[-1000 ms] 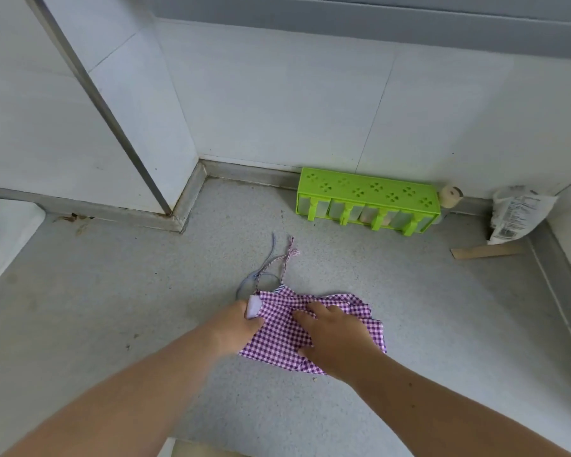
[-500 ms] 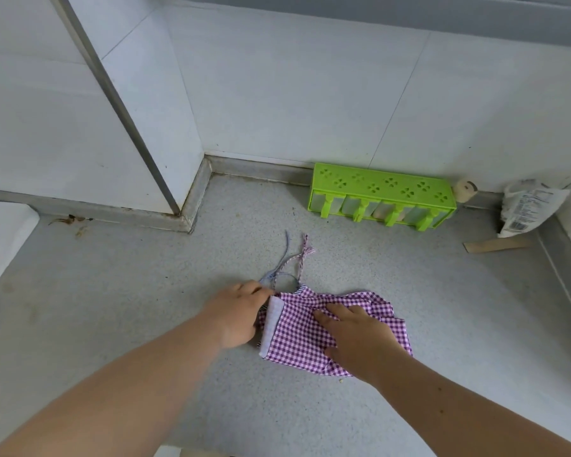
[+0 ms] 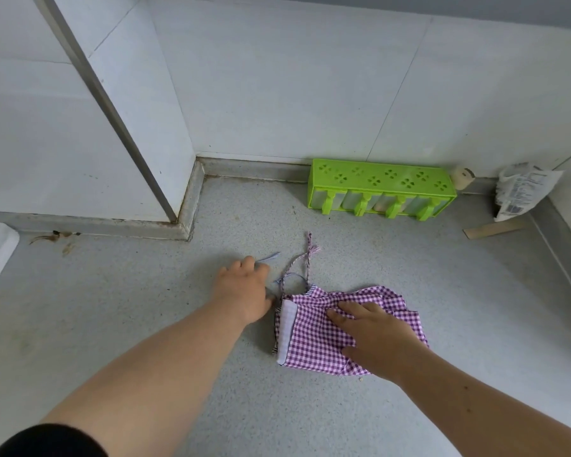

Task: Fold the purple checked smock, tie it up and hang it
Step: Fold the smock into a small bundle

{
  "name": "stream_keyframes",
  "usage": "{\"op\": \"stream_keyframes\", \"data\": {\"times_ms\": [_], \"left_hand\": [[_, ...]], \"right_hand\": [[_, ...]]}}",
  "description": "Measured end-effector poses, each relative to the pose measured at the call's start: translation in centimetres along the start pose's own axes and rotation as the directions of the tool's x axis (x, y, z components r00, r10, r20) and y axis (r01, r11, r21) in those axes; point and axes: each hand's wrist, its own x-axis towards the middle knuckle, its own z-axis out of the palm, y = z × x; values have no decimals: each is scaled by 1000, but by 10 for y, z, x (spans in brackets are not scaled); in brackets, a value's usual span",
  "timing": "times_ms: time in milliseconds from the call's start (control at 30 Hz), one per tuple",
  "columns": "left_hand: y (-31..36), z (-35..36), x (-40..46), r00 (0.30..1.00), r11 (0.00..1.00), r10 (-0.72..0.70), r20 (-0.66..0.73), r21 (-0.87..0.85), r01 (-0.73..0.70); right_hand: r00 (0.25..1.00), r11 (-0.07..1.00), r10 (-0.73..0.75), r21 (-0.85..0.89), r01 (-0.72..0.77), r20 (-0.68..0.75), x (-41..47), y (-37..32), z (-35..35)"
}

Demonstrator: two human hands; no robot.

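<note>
The purple checked smock (image 3: 314, 344) lies folded into a small bundle on the grey speckled counter (image 3: 145, 324), its white-lined edge facing left. My right hand (image 3: 373, 338) rests flat on the bundle's right half, fingers spread. Two thin tie strings (image 3: 307, 258) trail from the top left corner toward the wall. My left hand (image 3: 244, 288) is just left of the bundle, fingers curled around a pale blue string (image 3: 271, 257) whose end sticks out past my fingertips.
A bright green plastic rack (image 3: 379, 189) stands against the tiled back wall. To its right are a small round object (image 3: 461, 177), a white printed bag (image 3: 521, 189) and a flat wooden stick (image 3: 491, 229). A wall corner with a metal strip (image 3: 112, 117) juts out at left.
My left hand let go of the smock's left edge and moved up and left to the pale blue string. My right hand stayed pressed on the bundle.
</note>
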Motion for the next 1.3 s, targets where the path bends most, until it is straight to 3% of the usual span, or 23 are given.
{"op": "stream_keyframes", "data": {"times_ms": [133,267,367,600,833,1300], "left_hand": [[-2,4,0,973,974,227,-54,-19,-228],[2,7,11,993,949,38,-114,-309,-72],[2,9,22,989,923,-14,-145,-382,-43],[1,12,31,988,933,7,-151,-354,-61],[5,7,36,998,898,44,-46,-436,-59],[27,7,50,989,890,26,-143,-448,-88]], "right_hand": [[1000,1000,8,8,-8,-1,-1,-1,1],[1000,1000,10,6,-10,-11,-2,-3,2],[1000,1000,16,9,-16,-2,-2,-4,1],[1000,1000,12,9,-12,-8,0,1,3],[1000,1000,16,24,-16,0,0,0,1],[1000,999,19,29,-20,23,-1,1,-2]]}}
